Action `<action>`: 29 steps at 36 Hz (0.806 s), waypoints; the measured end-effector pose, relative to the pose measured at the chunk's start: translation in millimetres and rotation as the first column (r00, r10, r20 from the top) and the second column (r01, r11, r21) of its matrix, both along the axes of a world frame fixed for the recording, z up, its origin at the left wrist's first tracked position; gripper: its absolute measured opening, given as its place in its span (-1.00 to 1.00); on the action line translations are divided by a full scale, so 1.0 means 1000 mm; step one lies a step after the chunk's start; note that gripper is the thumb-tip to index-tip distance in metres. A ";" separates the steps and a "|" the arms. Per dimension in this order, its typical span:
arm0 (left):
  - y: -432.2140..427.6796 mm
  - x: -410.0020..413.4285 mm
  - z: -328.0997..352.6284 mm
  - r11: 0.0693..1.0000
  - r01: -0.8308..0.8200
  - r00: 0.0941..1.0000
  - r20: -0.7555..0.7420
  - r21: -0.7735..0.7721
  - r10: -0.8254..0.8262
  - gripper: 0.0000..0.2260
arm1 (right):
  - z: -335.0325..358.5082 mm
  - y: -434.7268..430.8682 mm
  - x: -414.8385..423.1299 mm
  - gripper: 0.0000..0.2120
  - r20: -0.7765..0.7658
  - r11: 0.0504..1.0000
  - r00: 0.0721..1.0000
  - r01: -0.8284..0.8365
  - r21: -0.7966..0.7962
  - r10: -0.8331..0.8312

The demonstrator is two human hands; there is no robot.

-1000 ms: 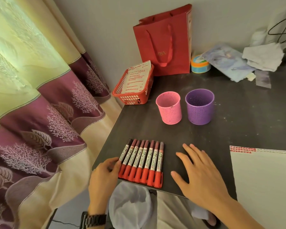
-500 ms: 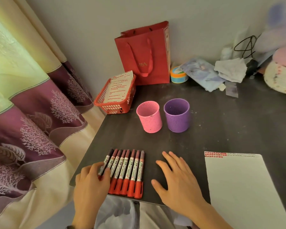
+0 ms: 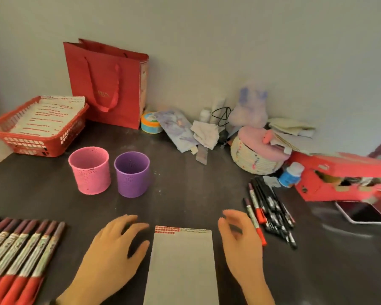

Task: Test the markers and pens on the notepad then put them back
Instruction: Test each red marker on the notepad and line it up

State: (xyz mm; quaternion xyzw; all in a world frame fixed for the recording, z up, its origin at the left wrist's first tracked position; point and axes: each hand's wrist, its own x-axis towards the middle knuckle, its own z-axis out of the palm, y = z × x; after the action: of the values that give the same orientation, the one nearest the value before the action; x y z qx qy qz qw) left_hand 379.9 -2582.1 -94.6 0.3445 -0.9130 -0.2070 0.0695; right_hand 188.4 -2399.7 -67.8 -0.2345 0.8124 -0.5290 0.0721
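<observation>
Both hands hold nothing. The left hand (image 3: 112, 254) lies spread just left of the notepad (image 3: 182, 267) at bottom centre. The right hand (image 3: 240, 245) hovers loosely curled at its right edge, beside the pile of pens (image 3: 271, 210). Best, I judge: steady the pad with the left hand and pinch a single pen. Counted: one notepad, a pink cup (image 3: 89, 172), a purple cup (image 3: 132, 173), at least seven red markers (image 3: 20, 256) lower left. The pens overlap too much to count.

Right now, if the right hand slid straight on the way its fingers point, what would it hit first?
The right hand points away and slightly left over bare table; the pens lie to its side. First in line, probably: the small grey scrap farther back.
</observation>
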 end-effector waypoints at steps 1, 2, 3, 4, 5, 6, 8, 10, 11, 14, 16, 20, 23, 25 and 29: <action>0.002 -0.007 -0.003 1.000 0.018 1.000 0.007 0.018 -0.018 -0.55 | -0.003 0.009 -0.010 -0.83 -0.065 0.997 0.997 0.053 0.048 -0.050; 0.005 -0.013 -0.006 0.999 0.034 0.999 0.010 0.027 -0.035 -0.52 | -0.007 0.018 -0.019 -0.82 -0.142 0.990 0.986 0.106 0.097 -0.092; 0.007 -0.018 -0.009 0.998 0.048 0.999 0.010 0.027 -0.048 -0.50 | -0.011 0.025 -0.027 -0.80 -0.223 0.976 0.967 0.160 0.146 -0.125; 0.009 -0.020 -0.013 0.998 0.057 0.998 0.008 0.022 -0.057 -0.47 | -0.015 0.031 -0.033 -0.79 -0.293 0.958 0.944 0.212 0.191 -0.150; 0.010 -0.022 -0.016 0.998 0.067 0.998 0.010 0.008 -0.067 -0.46 | -0.020 0.036 -0.037 -0.78 -0.346 0.939 0.923 0.258 0.226 -0.170; 0.011 -0.022 -0.020 0.997 0.076 0.997 0.019 -0.016 -0.076 -0.44 | -0.026 0.041 -0.041 -0.78 -0.383 0.923 0.905 0.293 0.251 -0.184; 0.012 -0.021 -0.025 0.995 0.084 0.996 0.030 -0.060 -0.082 -0.40 | -0.037 0.047 -0.045 -0.77 -0.426 0.894 0.886 0.331 0.302 -0.185; 0.012 -0.018 -0.029 0.995 0.084 0.996 0.020 -0.062 -0.083 -0.34 | -0.046 0.050 -0.045 -0.77 -0.421 0.870 0.889 0.343 0.354 -0.179; 0.012 -0.017 -0.030 0.995 0.083 0.996 0.013 -0.062 -0.083 -0.34 | -0.049 0.050 -0.044 -0.77 -0.410 0.863 0.894 0.343 0.372 -0.179; 0.013 -0.013 -0.032 0.992 0.089 0.996 0.013 -0.094 -0.089 -0.39 | -0.051 0.049 -0.045 -0.84 -0.425 0.866 0.894 0.321 0.384 -0.143; 0.014 -0.014 -0.031 0.992 0.083 0.996 -0.004 -0.097 -0.084 -0.42 | -0.051 0.049 -0.045 -0.88 -0.440 0.869 0.890 0.306 0.389 -0.117; 0.016 -0.014 -0.030 0.993 0.075 0.997 -0.021 -0.089 -0.077 -0.44 | -0.051 0.050 -0.041 -0.83 -0.397 0.879 0.908 0.295 0.373 -0.136; 0.016 -0.014 -0.031 0.992 0.070 0.997 -0.020 -0.103 -0.073 -0.45 | -0.049 0.053 -0.041 -0.80 -0.335 0.910 0.931 0.259 0.325 -0.145; 0.016 -0.014 -0.030 0.992 0.072 0.997 -0.023 -0.106 -0.075 -0.45 | -0.045 0.055 -0.038 -0.81 -0.206 0.949 0.958 0.241 0.203 -0.199; 0.018 -0.013 -0.027 0.994 0.069 0.996 -0.058 -0.086 -0.074 -0.45 | -0.035 0.053 -0.021 -0.81 0.080 0.975 0.974 0.217 -0.049 -0.213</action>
State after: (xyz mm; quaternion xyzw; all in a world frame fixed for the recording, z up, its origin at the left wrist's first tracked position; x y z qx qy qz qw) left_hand 366.6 -2564.0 -121.7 0.3019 -0.9302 -0.1811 0.1044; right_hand 167.3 -2346.3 -103.2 -0.1274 0.8142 -0.5652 0.0379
